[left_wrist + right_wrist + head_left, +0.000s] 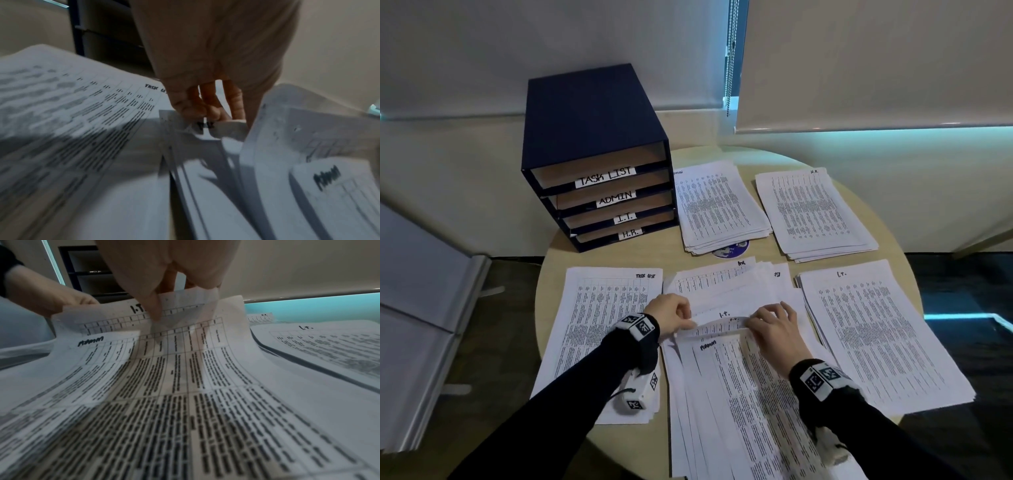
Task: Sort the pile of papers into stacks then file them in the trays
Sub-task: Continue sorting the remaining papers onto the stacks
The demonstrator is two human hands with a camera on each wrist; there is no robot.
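A: What are the hands doing?

B: The left hand (671,313) pinches the far left corner of a sheet marked I.T. (717,325), fingers curled onto its edge. The right hand (774,325) clamps the same sheet's far edge on the right, thumb on top and fingers behind, so the top of the page curls up off the pile.

A: Which pile?

B: The unsorted pile of papers (739,404), fanned out loosely in the middle of the round counter (599,442), nearest the person. The next sheet showing under the lifted one is headed ADMIN.

A: And the sorted stacks?

B: 4 of them around the pile. The TASK LIST stack (599,325) lies just left, under the left forearm. The I.T. stack (876,335) lies just right. Farther back sit the H.R. stack (815,212) on the right and another stack (719,205) beside it, whose heading I cannot read; it partly covers a blue round sticker (732,249).

A: The trays?

B: A dark blue tray unit (592,137) stands at the far left of the counter, its 4 slots labelled TASK LIST, ADMIN, I.T. and H.R. from top to bottom.
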